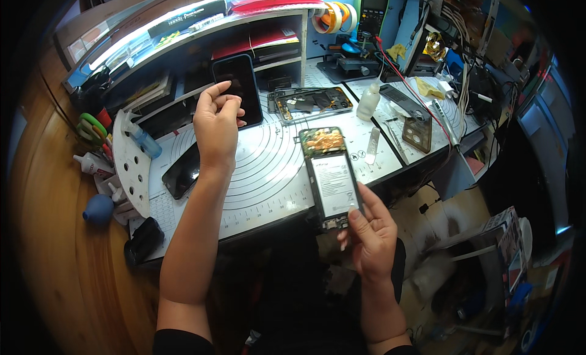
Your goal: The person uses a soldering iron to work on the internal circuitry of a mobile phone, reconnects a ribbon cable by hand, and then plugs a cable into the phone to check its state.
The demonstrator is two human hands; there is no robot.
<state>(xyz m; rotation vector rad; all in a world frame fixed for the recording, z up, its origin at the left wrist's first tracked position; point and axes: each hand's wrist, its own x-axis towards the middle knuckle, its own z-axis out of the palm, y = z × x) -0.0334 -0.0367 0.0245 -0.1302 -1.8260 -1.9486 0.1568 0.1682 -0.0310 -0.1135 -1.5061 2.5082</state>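
Observation:
My right hand (372, 236) grips an opened phone (326, 184) upright at an angle, with its exposed board at the top and white battery below. My left hand (218, 111) is raised with loosely curled, partly separated fingers and nothing visible in them, in front of an upright dark phone or tablet (235, 71) with a blue edge; whether it touches that is unclear. A dark phone (180, 170) lies on the mat (268, 190), partly behind my left forearm. A disassembled phone frame (311, 103) lies behind the held phone, beside a white squeeze bottle (368, 100).
A wooden shelf (303, 43) with folders backs the desk. A perforated white holder (131, 169) with tools and a blue air blower (97, 208) stand left. Tweezers (395, 141), a phone jig (416, 133), a soldering iron (445, 123) and cables lie right.

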